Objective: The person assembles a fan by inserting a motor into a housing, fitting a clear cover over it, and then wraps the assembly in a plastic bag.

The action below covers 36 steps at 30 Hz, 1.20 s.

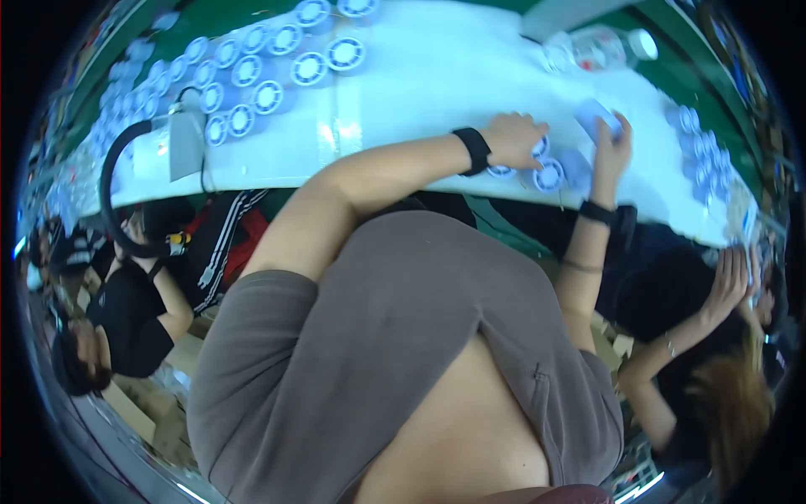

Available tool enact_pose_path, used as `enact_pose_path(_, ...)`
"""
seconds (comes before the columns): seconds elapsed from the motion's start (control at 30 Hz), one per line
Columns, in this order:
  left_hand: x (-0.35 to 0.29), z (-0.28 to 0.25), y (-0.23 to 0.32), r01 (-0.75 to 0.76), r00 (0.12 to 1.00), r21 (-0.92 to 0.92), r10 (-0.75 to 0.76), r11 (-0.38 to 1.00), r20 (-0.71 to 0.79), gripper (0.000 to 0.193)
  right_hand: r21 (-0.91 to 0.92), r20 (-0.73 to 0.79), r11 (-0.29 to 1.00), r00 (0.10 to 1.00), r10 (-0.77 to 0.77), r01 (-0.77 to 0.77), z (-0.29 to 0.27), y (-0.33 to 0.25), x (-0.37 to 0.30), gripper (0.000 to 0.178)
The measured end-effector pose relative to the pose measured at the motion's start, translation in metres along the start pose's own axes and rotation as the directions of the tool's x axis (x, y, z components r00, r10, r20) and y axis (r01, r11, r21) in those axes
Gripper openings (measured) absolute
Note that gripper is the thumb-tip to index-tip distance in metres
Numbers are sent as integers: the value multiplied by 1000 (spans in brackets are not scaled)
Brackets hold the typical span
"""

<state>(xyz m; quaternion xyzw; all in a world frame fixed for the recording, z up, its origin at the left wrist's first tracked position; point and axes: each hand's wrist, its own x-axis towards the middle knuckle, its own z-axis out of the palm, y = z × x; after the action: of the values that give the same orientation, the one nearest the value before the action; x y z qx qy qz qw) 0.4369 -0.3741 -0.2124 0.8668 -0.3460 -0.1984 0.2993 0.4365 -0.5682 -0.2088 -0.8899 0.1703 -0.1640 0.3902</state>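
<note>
My left hand, with a dark band at the wrist, reaches over a group of cylinders with white spoked round ends. Its fingers curl over one spoked cylinder, whose body is mostly hidden. Just beside it, nearer the table edge, stands another spoked cylinder. To the right, a pale translucent cylinder lies between my hands. My right hand grips a pale cylinder between thumb and fingers, held tilted above the white table.
Many similar spoked cylinders stand in rows at the left, and another cluster is at the far right. A clear bottle lies at the back. A grey device with a black hose stands left. People work at both sides.
</note>
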Motion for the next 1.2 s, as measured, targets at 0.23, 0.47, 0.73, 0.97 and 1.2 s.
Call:
enact_pose_path(0.23,6,0,-21,-111,993,-125,115,986,27,59,900,371,14,782,500,-436,-10,-78,-7,49)
enact_pose_path(0.47,-25,-47,-40,101,912,-667,-336,738,-234,50,509,753,-437,630,-191,-741,17,-99,-31,53)
enact_pose_path(0.73,-133,-86,-61,-102,927,-935,-374,-340,36,50,220,780,-380,396,-485,-898,38,-141,-47,45)
enact_pose_path(0.97,-169,-89,-51,-284,865,-894,-495,-346,-83,51,-40,810,-360,181,-558,-932,70,-170,-51,43)
enact_pose_path(1.2,-196,-79,-66,-182,553,-945,-767,271,-327,44,366,582,877,812,46,-312,149,-138,1,44)
